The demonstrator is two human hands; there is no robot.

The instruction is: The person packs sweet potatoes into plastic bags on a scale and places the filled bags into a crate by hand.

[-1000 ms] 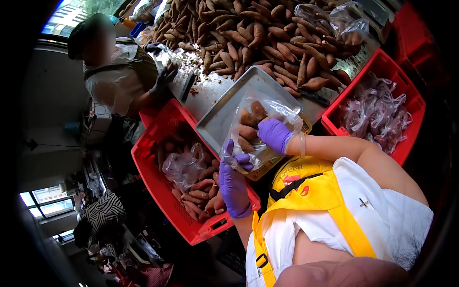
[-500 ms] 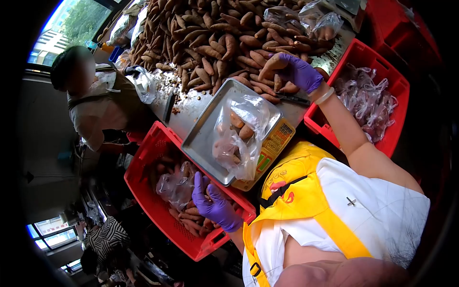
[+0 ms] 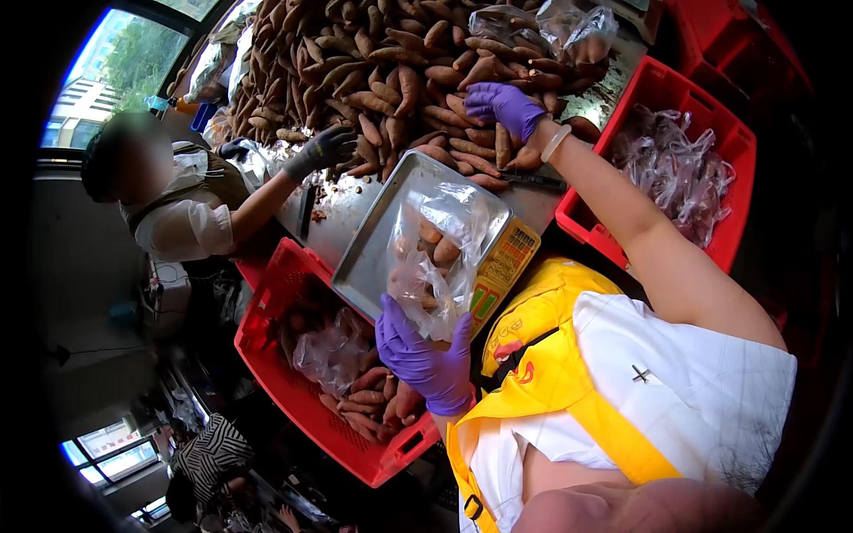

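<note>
My right hand [image 3: 505, 108], in a purple glove, lies on the heap of sweet potatoes [image 3: 391, 80], fingers stretched out over them; no potato is clearly gripped. My left hand [image 3: 428, 360], also purple-gloved, has its fingers and thumb spread at the lower edge of a clear plastic bag [image 3: 455, 213]. Several sweet potatoes [image 3: 446, 251] show inside this bag, which lies on the metal tray [image 3: 360, 258] of a yellow scale [image 3: 511, 258].
A red crate [image 3: 400, 462] holds sweet potatoes and a bag at lower left. Another red crate [image 3: 742, 178] with bagged items [image 3: 680, 173] stands right. A co-worker's gloved hand [image 3: 327, 151] is near the heap, close to a dark tool [image 3: 306, 211].
My right hand has gone from the bag to the heap, lifted a sweet potato, and now rests on the heap. My left hand left the bag and has come back to its edge.
</note>
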